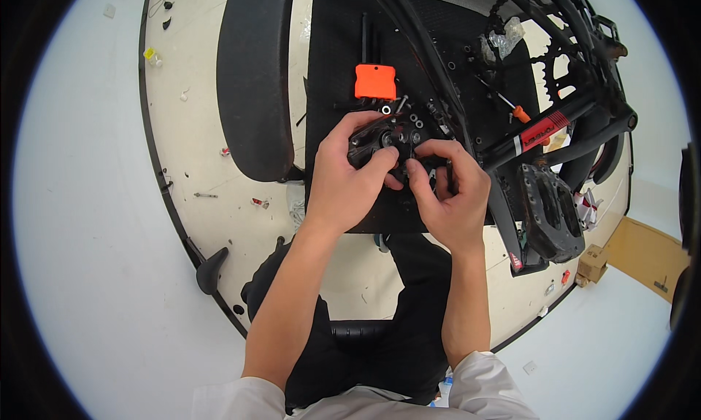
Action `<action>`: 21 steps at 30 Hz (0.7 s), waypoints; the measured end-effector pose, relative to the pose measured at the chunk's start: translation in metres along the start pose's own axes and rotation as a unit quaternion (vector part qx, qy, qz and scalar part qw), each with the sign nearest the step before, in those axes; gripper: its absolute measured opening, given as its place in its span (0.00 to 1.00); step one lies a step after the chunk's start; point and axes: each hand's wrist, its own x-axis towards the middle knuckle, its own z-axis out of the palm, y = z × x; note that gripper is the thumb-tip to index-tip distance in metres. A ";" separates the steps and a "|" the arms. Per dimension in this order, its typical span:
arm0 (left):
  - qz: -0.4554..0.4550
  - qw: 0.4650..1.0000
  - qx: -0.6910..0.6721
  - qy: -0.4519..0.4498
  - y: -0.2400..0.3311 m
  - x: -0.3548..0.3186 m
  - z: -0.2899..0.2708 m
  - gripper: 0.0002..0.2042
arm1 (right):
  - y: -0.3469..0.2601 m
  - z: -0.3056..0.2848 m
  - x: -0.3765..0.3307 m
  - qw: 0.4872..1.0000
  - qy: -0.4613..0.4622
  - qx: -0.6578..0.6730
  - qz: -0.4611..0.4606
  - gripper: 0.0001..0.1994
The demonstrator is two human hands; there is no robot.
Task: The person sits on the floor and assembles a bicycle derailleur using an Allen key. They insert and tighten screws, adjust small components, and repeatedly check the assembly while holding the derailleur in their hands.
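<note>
Between my two hands, over the black seat pad, is a dark bicycle part (400, 132) with round bolt-like fittings; its exact kind is hard to make out. My left hand (343, 170) is closed round its left end, the thumb pressed on its front face. At the part's right side, my right hand (456, 192) has thumb and forefinger pinched together against it. My fingers hide much of its lower side. Just beyond lie loose nuts and washers (415, 119) and an orange holder (375, 82) with black hex keys.
A black bicycle frame (577, 113) with a red band stands at the right, its pedal (551, 214) near my right forearm. A screwdriver (520, 113) with an orange handle lies on the pad (332, 40). A black backrest (255, 77) rises at left. Cardboard (646, 256) lies farther right.
</note>
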 end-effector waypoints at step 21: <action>-0.004 0.998 -0.064 -0.019 0.000 -0.002 0.001 0.17 | 0.000 0.007 -0.003 0.996 0.053 0.036 0.064 0.06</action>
